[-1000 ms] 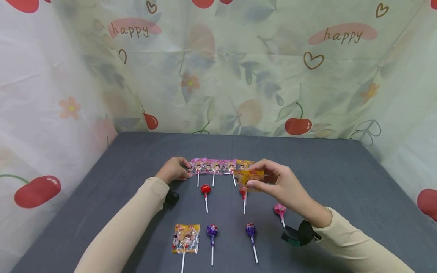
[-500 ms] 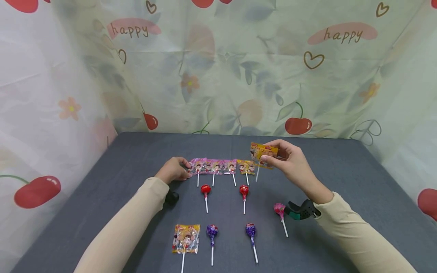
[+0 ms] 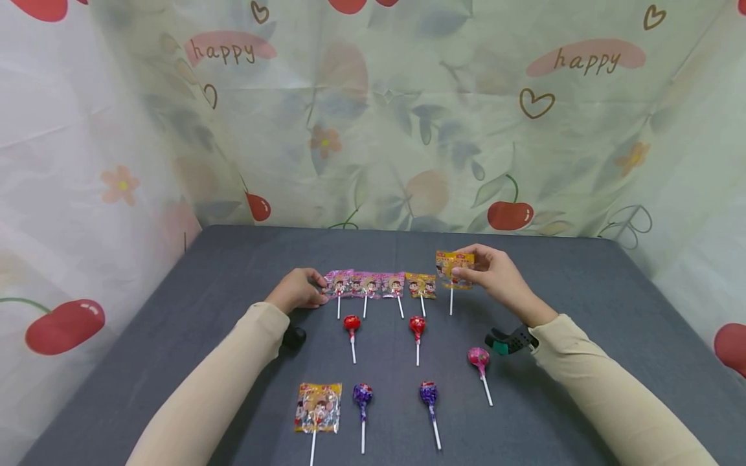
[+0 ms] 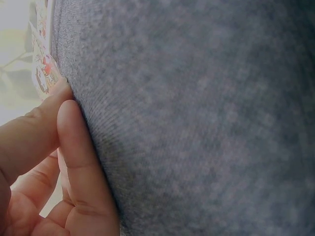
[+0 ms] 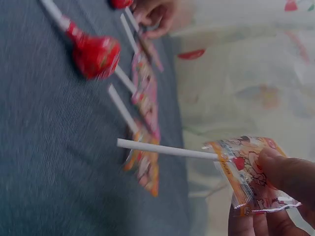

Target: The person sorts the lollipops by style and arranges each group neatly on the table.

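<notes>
Near the back of the table, my right hand (image 3: 495,272) pinches a flat lollipop in an orange wrapper (image 3: 447,262) between thumb and fingers. Its white stick (image 5: 167,151) points down in the head view, and it hangs just above and right of the row. In that row lie several flat lollipops: three with pink wrappers (image 3: 366,283) and an orange-wrapped one (image 3: 421,285) at the right end. At the left end, my left hand (image 3: 297,290) holds the edge of the leftmost pink-wrapped lollipop (image 3: 338,283) with its fingertips (image 4: 74,118).
Two red round lollipops (image 3: 417,325) lie in front of the row. Closer in are two purple round lollipops (image 3: 428,393), a pink round lollipop (image 3: 478,356) to the right and another orange-wrapped flat lollipop (image 3: 317,408). A patterned curtain (image 3: 384,129) stands behind the grey table (image 3: 571,310).
My right hand has moved right and back with the orange-wrapped lollipop, from over the row's end to beside it, then lowered slightly. The left hand has stayed in place.
</notes>
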`<state>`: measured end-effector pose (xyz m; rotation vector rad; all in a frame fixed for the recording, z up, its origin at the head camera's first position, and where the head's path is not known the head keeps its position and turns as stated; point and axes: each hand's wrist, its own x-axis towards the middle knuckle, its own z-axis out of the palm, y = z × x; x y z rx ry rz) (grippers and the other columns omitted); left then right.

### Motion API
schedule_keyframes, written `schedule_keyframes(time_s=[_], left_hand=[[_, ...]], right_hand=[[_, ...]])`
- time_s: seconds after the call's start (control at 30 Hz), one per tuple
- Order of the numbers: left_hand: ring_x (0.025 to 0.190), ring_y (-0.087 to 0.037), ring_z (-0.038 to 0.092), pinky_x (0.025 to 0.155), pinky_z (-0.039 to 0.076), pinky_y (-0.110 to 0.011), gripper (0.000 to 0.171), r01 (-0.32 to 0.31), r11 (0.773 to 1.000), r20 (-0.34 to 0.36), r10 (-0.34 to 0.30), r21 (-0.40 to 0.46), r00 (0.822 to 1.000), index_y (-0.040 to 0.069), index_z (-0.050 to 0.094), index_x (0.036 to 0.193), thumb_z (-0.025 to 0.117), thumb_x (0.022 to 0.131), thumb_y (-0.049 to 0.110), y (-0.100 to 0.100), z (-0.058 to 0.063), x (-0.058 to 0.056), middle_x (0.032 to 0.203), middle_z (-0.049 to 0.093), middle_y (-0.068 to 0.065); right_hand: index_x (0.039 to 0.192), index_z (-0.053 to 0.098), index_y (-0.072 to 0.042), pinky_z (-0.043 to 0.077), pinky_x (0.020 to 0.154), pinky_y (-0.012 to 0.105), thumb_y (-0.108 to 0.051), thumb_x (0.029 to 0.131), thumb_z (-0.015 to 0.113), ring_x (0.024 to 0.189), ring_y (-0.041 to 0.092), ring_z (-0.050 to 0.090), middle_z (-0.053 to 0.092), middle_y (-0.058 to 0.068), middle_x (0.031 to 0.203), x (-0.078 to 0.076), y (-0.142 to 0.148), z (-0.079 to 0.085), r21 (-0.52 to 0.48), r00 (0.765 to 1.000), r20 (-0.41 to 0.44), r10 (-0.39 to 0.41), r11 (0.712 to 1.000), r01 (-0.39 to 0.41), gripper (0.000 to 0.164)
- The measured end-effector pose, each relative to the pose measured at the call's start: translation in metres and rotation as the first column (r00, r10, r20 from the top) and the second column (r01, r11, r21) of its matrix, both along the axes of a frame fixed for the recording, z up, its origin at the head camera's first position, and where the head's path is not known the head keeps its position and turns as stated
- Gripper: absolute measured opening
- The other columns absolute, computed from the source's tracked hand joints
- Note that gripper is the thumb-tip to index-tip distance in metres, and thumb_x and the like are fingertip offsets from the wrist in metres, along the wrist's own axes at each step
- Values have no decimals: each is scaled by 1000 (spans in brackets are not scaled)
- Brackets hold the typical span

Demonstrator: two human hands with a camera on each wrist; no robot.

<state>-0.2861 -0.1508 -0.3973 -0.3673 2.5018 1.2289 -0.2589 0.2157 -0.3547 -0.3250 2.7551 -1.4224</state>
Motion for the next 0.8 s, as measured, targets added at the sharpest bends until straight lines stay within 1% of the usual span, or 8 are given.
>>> schedule_keyframes(time_s=[0.1,0.2,0.27,0.33,0.43,0.5,0.63,0.8], left_hand=[[59,-12,54,54,52,-19,30,-5,1000,3,5,-10,1000,7,61,106,76,81,0,0,0,-1,94,51,-11],[59,-12,54,54,52,-19,30,-8,1000,6,8,-14,1000,7,61,106,76,81,0,1,0,-1,96,51,-12],[59,-12,54,53,52,-19,30,-5,1000,7,5,-16,1000,7,61,106,76,81,0,1,0,-1,95,51,-11],[59,-12,54,53,52,-19,30,-6,1000,9,6,-15,1000,7,61,106,76,81,0,1,0,-2,94,51,-11],[59,-12,54,54,52,-19,31,-3,1000,11,3,-15,1000,7,61,106,76,80,0,1,0,-2,96,51,-11],[59,-12,54,54,52,-19,31,-6,1000,13,6,-17,1000,7,61,106,76,80,0,1,0,-2,98,52,-12],[59,-12,54,54,52,-19,30,1,1000,8,-1,-22,1000,7,61,105,77,80,1,0,1,-1,100,52,-13],[58,-11,52,52,51,-18,31,9,1000,-3,-9,-2,1000,6,61,105,76,79,-3,1,2,2,95,50,-11]], right_hand=[[124,59,-8,54,73,41,-26,90,70,81,16,64,69,17,108,-10,4,-8,8,999,44,12,1000,-12,40],[128,56,-7,55,71,36,-25,91,69,82,15,63,67,20,112,-18,7,-15,11,995,92,27,1000,-28,43],[130,55,-5,53,68,31,-23,90,69,80,15,62,68,20,108,-23,9,-19,23,993,112,39,999,-42,46],[130,54,-3,51,66,30,-22,90,70,76,15,59,69,18,98,-28,10,-23,39,990,132,44,998,-50,47],[131,53,-1,50,64,29,-20,89,71,71,14,57,68,11,82,-34,11,-28,59,985,170,43,997,-54,49],[131,53,-1,50,64,29,-20,89,71,69,13,57,65,6,76,-38,12,-31,67,978,204,37,996,-51,49],[130,53,0,52,65,28,-21,90,70,69,12,57,63,2,74,-45,14,-36,91,968,249,30,994,-54,49],[126,55,1,54,65,27,-20,89,71,70,11,59,66,5,81,-48,14,-39,124,966,256,20,991,-54,46]])
